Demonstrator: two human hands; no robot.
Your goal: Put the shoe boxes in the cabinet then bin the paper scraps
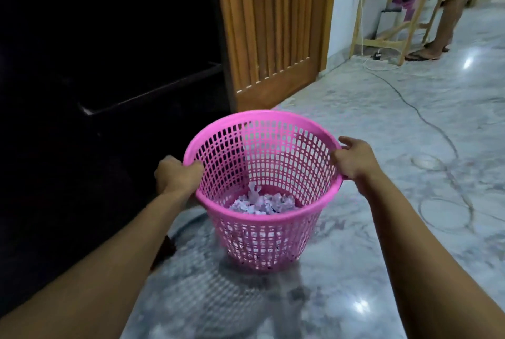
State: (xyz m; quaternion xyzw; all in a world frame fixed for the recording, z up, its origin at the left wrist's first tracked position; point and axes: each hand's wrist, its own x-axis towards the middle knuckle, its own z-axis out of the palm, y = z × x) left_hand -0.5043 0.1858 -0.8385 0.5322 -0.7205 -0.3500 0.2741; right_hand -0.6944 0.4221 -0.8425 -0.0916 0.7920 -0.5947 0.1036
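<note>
A pink plastic mesh bin [270,240] stands on the marble floor in front of me, tilted slightly toward me. Crumpled white paper scraps [262,203] lie in its bottom. My left hand [177,176] grips the bin's left rim, thumb inside the wall. My right hand [352,159] holds the right rim by its small side handle, thumb on the inside. A dark cabinet [95,92] fills the left side; its inside is too dark to see. No shoe boxes show.
A slatted wooden door [273,24] stands open behind the bin. A cable [426,120] snakes over the floor at right. Far right, a person's legs [437,27] stand by a wooden frame [382,40].
</note>
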